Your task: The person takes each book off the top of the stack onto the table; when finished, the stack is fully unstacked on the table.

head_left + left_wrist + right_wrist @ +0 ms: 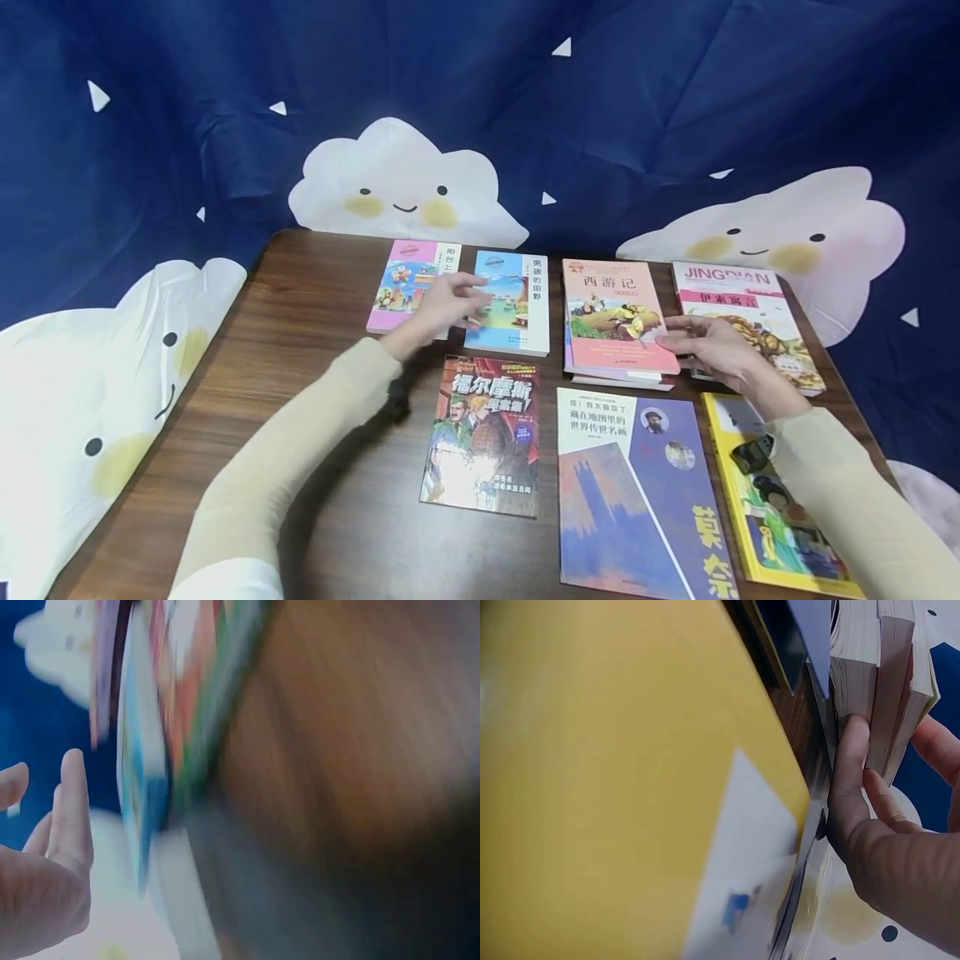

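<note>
My left hand (445, 307), its fingers spread, is over the gap between a pink-bordered book (402, 283) and a blue-and-white book (504, 304). In the left wrist view those fingers extend with nothing between them. My right hand (712, 346) is at the right edge of a pink-covered book (611, 350), which lies on top of another book in a stack. The right wrist view has the fingertips (855, 731) right at the page edges (859, 675) of the stacked books, with another finger reaching near the upper cover.
Right of the stack lies a white-and-pink book (731, 304) beside my right hand. Nearer are a dark red comic-style book (483, 437), a large white-and-purple book (637, 500) and a yellow-edged book (780, 508) below my right forearm. A blue cloud-patterned cloth (480, 67) backs the wooden table (322, 292).
</note>
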Demonstrator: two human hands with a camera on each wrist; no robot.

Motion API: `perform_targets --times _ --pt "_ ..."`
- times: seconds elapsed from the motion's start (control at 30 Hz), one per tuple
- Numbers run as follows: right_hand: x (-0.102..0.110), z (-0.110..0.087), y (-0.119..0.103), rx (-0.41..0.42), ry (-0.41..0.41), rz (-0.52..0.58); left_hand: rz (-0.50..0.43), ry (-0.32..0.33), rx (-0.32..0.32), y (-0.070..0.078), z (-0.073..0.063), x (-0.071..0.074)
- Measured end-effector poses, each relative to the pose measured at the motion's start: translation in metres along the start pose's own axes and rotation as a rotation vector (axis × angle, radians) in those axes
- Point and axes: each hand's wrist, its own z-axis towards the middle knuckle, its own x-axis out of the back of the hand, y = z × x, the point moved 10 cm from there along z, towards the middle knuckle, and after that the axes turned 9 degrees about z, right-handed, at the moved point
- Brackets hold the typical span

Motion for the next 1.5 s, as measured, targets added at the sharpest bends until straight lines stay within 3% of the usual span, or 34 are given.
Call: perform_targets --times 0.17,0.33,0.47,0.57,0.7,0.97,1.1,1.27,1.5 --pt "0.0 0.001 0.002 -0.007 0.006 0.015 -0.049 -0.1 0.022 0.009 0.005 -0.069" --pt "0.0 0.001 0.002 -0.002 0.005 0.013 -0.086 -0.154 0.034 0.016 0.008 -0.116" --pt "-0.001 0.0 0.0 0.004 0.004 0.014 -0.071 -0.127 0.03 0.021 0.01 -0.131" --pt "-0.001 -0.001 -0.001 0.007 0.004 0.016 -0.033 -0.091 0.032 0.022 0.012 -0.135" --pt "0.0 -0.001 0.0 0.007 0.003 0.011 0.012 -0.097 0.045 0.022 0.013 -0.138" --pt "-0.003 -0.002 -0.003 0.026 -0.017 0.029 -0.029 -0.205 0.141 0.019 0.015 -0.13" --pt "-0.004 -0.002 -0.004 0.032 -0.012 0.019 -0.03 -0.242 0.135 0.017 0.013 -0.116" --pt "-0.006 0.0 -0.003 0.03 0.006 -0.031 -0.091 -0.218 0.121 0.012 -0.006 -0.082" --pt "-0.003 0.001 -0.003 0.025 0.025 -0.058 -0.136 -0.153 0.083 0.002 -0.047 -0.02"
